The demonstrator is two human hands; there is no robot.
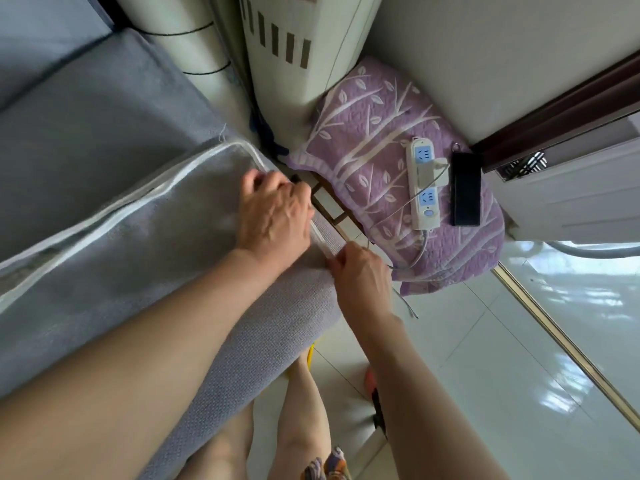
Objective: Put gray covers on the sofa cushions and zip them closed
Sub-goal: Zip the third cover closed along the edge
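Note:
A sofa cushion in a gray cover (145, 258) lies across my lap and the sofa, its white zipper tape (131, 199) running along the top edge and round the far corner. My left hand (273, 213) grips the cover at that corner, fingers curled over the edge. My right hand (360, 271) pinches the zipper edge just below it, on the cushion's right side. The zipper pull itself is hidden by my fingers.
The gray sofa seat (86, 109) stretches to the left. To the right stands a stool with a purple quilted pad (363, 133), carrying a white power strip (424, 183) and a black phone (465, 188). Glossy tiled floor (485, 341) lies below; a white appliance (287, 43) stands behind.

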